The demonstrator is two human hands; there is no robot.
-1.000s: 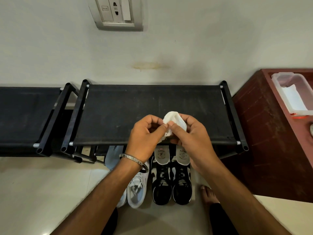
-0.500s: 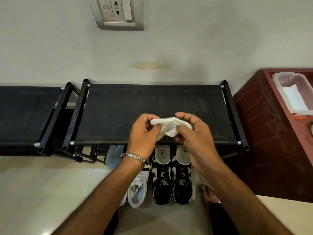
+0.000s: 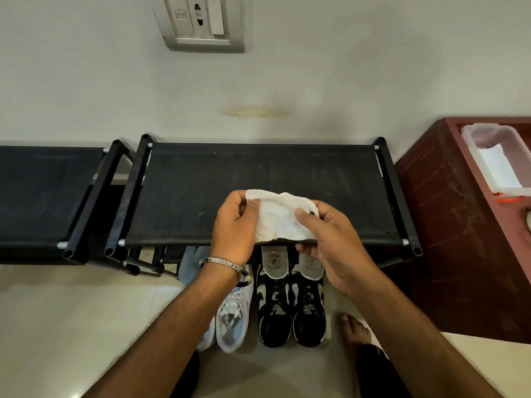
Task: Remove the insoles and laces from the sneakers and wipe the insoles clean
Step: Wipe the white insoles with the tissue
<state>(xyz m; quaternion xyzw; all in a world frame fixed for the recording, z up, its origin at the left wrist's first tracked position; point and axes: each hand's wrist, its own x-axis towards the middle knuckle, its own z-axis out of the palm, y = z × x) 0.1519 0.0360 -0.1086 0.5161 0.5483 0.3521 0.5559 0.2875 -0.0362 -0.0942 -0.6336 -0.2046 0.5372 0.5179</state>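
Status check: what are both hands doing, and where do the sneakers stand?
Left hand and right hand pinch white crumpled wipe, spread between them. Black-and-white sneakers on floor, laces in, insoles sticking up. Nothing blocking.

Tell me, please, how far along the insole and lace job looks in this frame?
Partly done: two insoles stick up out of the black sneakers, so they look pulled loose. In hand: the left hand and right hand pinch a white wipe spread open between them. Left: the laces are still threaded, and the white sneakers look untouched; no wiping shows yet.
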